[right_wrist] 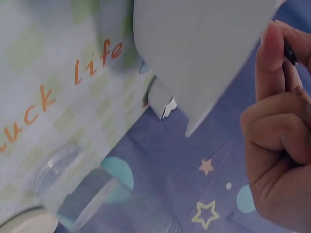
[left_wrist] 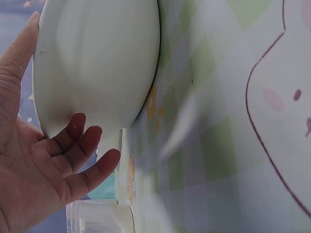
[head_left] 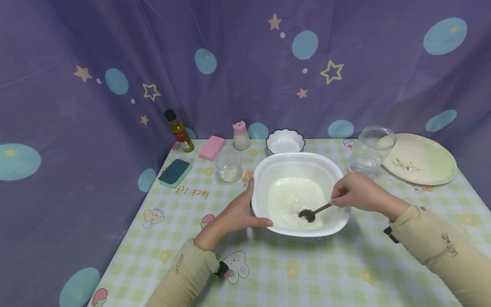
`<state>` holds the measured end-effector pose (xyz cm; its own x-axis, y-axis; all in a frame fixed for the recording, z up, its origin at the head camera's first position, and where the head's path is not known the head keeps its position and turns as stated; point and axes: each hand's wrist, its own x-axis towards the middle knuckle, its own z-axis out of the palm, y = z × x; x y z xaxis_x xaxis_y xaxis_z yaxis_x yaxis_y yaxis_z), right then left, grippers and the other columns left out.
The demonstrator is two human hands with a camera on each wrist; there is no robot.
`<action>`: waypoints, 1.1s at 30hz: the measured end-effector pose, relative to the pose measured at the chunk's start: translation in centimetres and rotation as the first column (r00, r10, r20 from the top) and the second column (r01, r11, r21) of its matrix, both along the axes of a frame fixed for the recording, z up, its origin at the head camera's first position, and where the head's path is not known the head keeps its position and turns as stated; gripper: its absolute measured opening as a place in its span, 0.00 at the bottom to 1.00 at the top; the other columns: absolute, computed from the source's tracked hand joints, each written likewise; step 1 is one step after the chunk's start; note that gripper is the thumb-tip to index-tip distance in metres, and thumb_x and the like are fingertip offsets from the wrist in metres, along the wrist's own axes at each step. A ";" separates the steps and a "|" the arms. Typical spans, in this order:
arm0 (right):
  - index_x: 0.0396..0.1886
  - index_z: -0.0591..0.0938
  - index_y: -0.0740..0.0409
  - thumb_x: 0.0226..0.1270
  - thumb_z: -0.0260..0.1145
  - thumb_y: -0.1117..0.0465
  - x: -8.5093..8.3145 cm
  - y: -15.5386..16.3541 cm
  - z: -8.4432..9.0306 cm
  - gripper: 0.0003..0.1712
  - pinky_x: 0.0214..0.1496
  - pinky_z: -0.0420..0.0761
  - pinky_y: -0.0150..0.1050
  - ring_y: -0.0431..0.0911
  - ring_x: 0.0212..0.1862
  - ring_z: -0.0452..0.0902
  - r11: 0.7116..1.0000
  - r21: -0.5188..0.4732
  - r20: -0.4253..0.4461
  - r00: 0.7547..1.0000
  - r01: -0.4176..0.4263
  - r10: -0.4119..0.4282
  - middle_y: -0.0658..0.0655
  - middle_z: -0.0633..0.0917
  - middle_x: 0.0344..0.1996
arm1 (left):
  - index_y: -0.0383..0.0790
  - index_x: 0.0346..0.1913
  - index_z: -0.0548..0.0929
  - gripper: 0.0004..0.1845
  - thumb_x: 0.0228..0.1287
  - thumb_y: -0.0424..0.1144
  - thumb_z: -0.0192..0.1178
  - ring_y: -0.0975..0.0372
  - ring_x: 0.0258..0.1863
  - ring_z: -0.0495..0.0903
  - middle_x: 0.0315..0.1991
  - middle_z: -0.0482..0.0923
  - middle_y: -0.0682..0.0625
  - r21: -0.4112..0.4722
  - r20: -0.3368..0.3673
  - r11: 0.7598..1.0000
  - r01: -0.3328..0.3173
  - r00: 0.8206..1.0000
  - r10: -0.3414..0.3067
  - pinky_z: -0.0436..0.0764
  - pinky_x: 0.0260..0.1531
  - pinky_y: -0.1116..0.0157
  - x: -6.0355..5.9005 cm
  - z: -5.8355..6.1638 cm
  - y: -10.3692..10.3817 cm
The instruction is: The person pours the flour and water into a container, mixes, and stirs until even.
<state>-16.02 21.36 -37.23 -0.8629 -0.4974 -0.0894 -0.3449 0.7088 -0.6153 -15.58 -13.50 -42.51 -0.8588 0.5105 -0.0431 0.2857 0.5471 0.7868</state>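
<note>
A large white bowl (head_left: 264, 179) stands mid-table with white liquid and lumps of flour in it. My left hand (head_left: 239, 213) cups its left side, thumb along the near rim and fingers against the wall; the left wrist view shows the left hand (left_wrist: 53, 160) against the white bowl (left_wrist: 97, 63). My right hand (head_left: 354, 192) pinches the handle of a metal spoon (head_left: 311, 212), whose bowl sits in the flour mixture. In the right wrist view the right hand (right_wrist: 282, 136) curls beside the white bowl (right_wrist: 204, 43), and only a dark sliver of handle shows.
Behind the bowl stand a small scalloped white bowl (head_left: 285, 141), a small glass (head_left: 229, 167), a pink-capped shaker (head_left: 241, 135), an oil bottle (head_left: 179, 131), a pink sponge (head_left: 212, 147) and a teal sponge (head_left: 175, 172). A glass jar (head_left: 371, 150) and a plate (head_left: 420, 158) are at right.
</note>
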 end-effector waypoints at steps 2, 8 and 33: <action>0.20 0.86 0.49 0.57 0.73 0.62 0.1 -0.5 -0.3 0.08 0.27 0.74 0.33 0.38 0.23 0.73 1.000 -0.018 -0.023 1.000 -0.011 0.011 0.43 0.83 0.18 | 0.53 0.76 0.27 0.74 0.42 0.55 0.79 0.64 0.72 0.54 0.78 0.45 0.49 0.005 -0.006 1.000 0.004 1.000 -0.004 0.60 0.68 0.56 0.0 -0.1 0.0; 0.20 0.86 0.49 0.56 0.74 0.63 0.0 -1.7 -1.2 0.08 0.28 0.73 0.34 0.36 0.23 0.73 1.000 -0.019 -0.126 0.992 0.025 -0.027 0.41 0.83 0.18 | 0.55 0.76 0.27 0.74 0.41 0.56 0.79 0.64 0.72 0.54 0.78 0.45 0.50 0.013 -0.016 1.000 0.007 1.000 -0.007 0.59 0.68 0.56 0.0 -0.2 0.0; 0.20 0.86 0.52 0.57 0.73 0.64 -0.7 -3.7 -2.7 0.08 0.34 0.76 0.44 0.41 0.24 0.76 0.980 -0.035 -0.330 0.923 0.198 -0.199 0.43 0.82 0.18 | 0.54 0.77 0.28 0.74 0.41 0.57 0.78 0.63 0.73 0.52 0.78 0.44 0.50 -0.002 -0.029 1.000 0.004 1.000 -0.004 0.59 0.68 0.54 0.1 0.1 0.0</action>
<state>-16.76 17.62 -39.90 -0.9244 -0.3128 0.2181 -0.3810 0.7835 -0.4909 -15.48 -13.47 -42.46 -0.8576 0.5139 -0.0192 0.3108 0.5477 0.7768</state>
